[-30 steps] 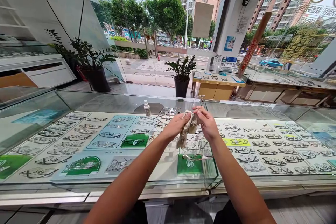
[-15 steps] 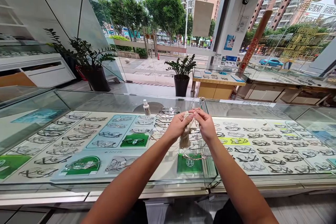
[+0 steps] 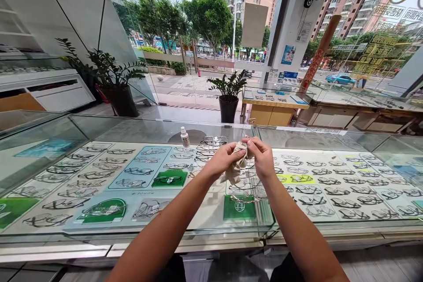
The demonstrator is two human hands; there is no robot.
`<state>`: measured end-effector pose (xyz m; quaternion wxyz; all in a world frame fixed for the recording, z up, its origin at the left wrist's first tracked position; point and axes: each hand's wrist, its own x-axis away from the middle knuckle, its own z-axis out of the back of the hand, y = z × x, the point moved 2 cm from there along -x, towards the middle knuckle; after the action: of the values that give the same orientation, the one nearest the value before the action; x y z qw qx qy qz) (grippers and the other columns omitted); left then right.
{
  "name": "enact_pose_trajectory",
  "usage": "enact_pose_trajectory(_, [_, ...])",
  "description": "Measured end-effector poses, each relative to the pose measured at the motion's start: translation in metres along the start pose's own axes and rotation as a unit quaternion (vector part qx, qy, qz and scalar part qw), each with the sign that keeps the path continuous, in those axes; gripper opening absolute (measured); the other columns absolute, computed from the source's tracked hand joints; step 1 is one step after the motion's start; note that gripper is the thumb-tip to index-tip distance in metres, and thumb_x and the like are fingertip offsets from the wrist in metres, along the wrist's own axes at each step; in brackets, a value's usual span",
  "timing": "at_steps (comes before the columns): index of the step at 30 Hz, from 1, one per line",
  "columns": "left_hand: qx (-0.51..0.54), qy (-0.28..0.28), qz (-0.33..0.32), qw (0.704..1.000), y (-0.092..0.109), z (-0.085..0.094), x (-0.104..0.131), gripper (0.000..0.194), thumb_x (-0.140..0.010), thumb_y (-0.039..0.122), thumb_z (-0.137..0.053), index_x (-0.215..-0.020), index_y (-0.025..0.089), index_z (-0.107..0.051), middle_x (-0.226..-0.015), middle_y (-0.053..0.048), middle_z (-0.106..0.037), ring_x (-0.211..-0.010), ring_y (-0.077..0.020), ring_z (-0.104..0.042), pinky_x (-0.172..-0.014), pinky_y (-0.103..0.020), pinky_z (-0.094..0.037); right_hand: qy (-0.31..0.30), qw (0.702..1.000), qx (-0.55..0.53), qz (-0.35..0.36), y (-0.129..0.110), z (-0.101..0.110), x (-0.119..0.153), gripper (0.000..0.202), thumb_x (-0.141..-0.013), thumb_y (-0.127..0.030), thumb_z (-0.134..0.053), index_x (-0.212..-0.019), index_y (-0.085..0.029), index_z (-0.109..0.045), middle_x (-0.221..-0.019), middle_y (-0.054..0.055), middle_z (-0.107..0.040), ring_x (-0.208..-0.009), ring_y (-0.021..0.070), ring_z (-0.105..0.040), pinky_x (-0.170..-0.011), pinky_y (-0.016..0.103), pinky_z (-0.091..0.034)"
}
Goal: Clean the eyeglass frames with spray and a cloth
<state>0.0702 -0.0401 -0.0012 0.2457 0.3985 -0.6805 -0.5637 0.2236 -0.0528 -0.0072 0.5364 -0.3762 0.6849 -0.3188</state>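
Note:
Above the glass counter, both hands meet in front of me. My left hand (image 3: 222,159) is closed on a crumpled beige cloth (image 3: 234,173), its thumb pressing the upper folds. My right hand (image 3: 263,157) pinches thin-rimmed eyeglasses (image 3: 246,138) against the cloth's top edge. Fingers and fabric hide most of that frame. A small white bottle (image 3: 185,137) stands upright on the counter, left of my hands. Several eyeglasses (image 3: 214,141) lie in a row just beyond my left hand.
The glass display case (image 3: 139,238) spans the view, with several rows of eyeglasses (image 3: 337,191) inside. A green display mat (image 3: 239,208) lies below my hands. Potted plants (image 3: 228,108) stand beyond the counter, before the window. A wooden display table (image 3: 274,112) is behind at right.
The cloth has come up and bunched between my fingertips, covering more of the eyeglasses. The rim that stood out above my hands is now mostly hidden. My right hand has turned slightly.

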Motion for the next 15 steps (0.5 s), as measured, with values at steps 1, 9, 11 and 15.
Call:
enact_pose_trajectory(1, [-0.009,-0.003,-0.004,1.000,-0.0006,0.0004,0.0000,0.048,-0.080,0.051,-0.087,-0.107,0.014,-0.073,-0.085,-0.002,-0.066,-0.071,-0.0110,-0.057,-0.067,-0.022,-0.043,0.000,1.000,0.001,0.000,-0.0005,0.0000,0.0001,0.019,-0.092,-0.041,-0.075,-0.097,-0.028,-0.087,-0.095,0.005,-0.069,-0.096,0.0218,-0.063,-0.087,0.035,-0.049])
enact_pose_trajectory(9, [0.042,-0.008,-0.024,0.999,-0.0036,-0.0023,-0.0026,0.053,-0.078,0.049,-0.089,-0.117,0.016,-0.074,-0.083,-0.002,-0.066,-0.069,-0.0101,-0.057,-0.065,-0.021,-0.043,-0.012,1.000,0.020,0.008,-0.0002,-0.0041,0.0014,0.019,-0.090,-0.043,-0.077,-0.098,-0.029,-0.088,-0.100,0.006,-0.072,-0.107,0.0254,-0.064,-0.100,0.041,-0.049])
enact_pose_trajectory(11, [0.040,0.025,-0.052,0.998,-0.0063,-0.0036,-0.0048,0.051,-0.079,0.051,-0.088,-0.113,0.017,-0.075,-0.083,-0.002,-0.068,-0.075,-0.0124,-0.061,-0.070,-0.022,-0.046,-0.017,1.000,0.017,0.000,0.0009,-0.0048,0.0016,0.020,-0.089,-0.043,-0.078,-0.099,-0.029,-0.088,-0.101,0.007,-0.072,-0.108,0.0264,-0.064,-0.100,0.042,-0.050])
enact_pose_trajectory(15, [0.038,0.051,-0.060,0.996,-0.0101,-0.0039,-0.0070,0.053,-0.080,0.058,-0.085,-0.109,0.016,-0.075,-0.081,-0.002,-0.069,-0.067,-0.0110,-0.058,-0.065,-0.022,-0.044,-0.011,1.000,0.014,-0.003,0.0008,-0.0034,0.0008,0.021,-0.087,-0.043,-0.079,-0.099,-0.029,-0.088,-0.100,0.007,-0.074,-0.109,0.0273,-0.064,-0.099,0.042,-0.050])
